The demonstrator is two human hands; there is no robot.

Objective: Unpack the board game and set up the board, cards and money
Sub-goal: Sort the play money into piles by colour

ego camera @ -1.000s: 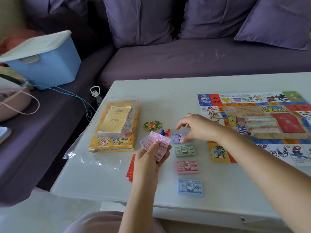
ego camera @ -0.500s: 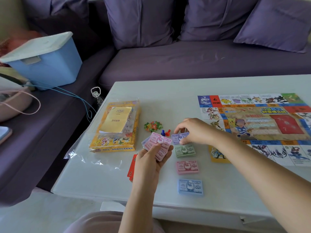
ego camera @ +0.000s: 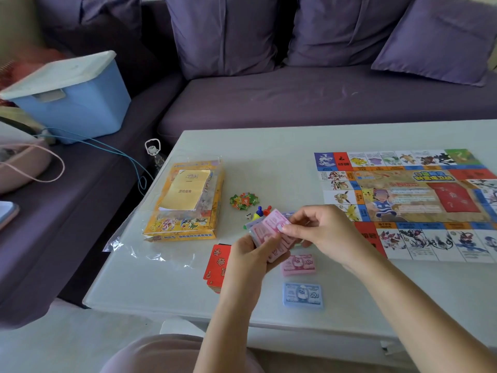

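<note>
My left hand point(ego camera: 248, 261) grips a fanned stack of pink and purple play money point(ego camera: 266, 232) above the table's front. My right hand point(ego camera: 320, 232) pinches the top pink note of that stack. A pink pile marked 1000 point(ego camera: 298, 264) and a blue pile marked 500 point(ego camera: 302, 294) lie on the table below the hands. The game board point(ego camera: 419, 200) lies unfolded at the right. Red cards point(ego camera: 216, 265) sit left of my left wrist. Coloured pawns point(ego camera: 262, 211), a die and star tokens point(ego camera: 244, 201) lie behind the hands.
The yellow game box point(ego camera: 183, 205) with a booklet on it rests on clear plastic wrap point(ego camera: 139, 249) at the table's left. A purple sofa point(ego camera: 295, 98) runs behind, with a blue lidded bin point(ego camera: 72, 98) and a pink bag point(ego camera: 21, 162) at the left.
My right hand has left the purple pile on the table and come back to the stack in my left hand, where it now pinches a pink note. The green and purple piles are now hidden.
</note>
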